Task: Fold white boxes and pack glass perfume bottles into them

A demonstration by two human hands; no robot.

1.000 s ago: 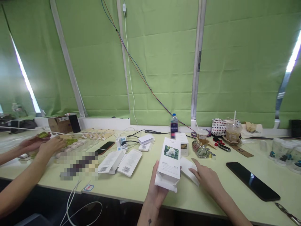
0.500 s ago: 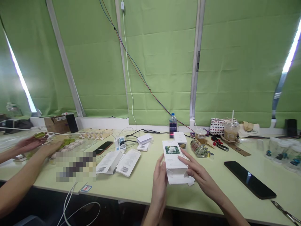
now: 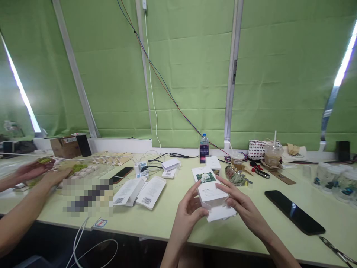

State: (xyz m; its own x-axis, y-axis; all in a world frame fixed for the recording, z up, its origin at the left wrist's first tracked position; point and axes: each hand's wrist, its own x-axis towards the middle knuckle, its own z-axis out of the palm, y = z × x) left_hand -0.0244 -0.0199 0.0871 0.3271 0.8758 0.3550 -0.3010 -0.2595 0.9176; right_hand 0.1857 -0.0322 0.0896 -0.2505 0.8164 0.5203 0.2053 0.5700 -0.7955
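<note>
Between my two hands is a white cardboard box (image 3: 213, 191) printed with white flowers on green leaves, its near end open and a flap sticking out toward me. My left hand (image 3: 189, 208) grips its left side, with the fingertips on top and the thumb by the open end. On the right edge, my right hand (image 3: 240, 199) holds it with fingers over the top and thumb near the flap. Just behind stands another white box (image 3: 213, 163). Flattened white boxes with barcodes (image 3: 152, 191) lie to the left.
A drink bottle (image 3: 204, 149), a glass jar (image 3: 234, 175) and a plastic cup with a straw (image 3: 273, 154) stand behind. On the right lie a black phone (image 3: 294, 212) and scissors (image 3: 337, 251). Another person's hands (image 3: 36, 169) work at far left, near a second phone (image 3: 122, 175).
The box has turned slightly and tilted, its near end shifting right. My left hand has moved from flat along the side to a grip with fingers on top and thumb at the end.
</note>
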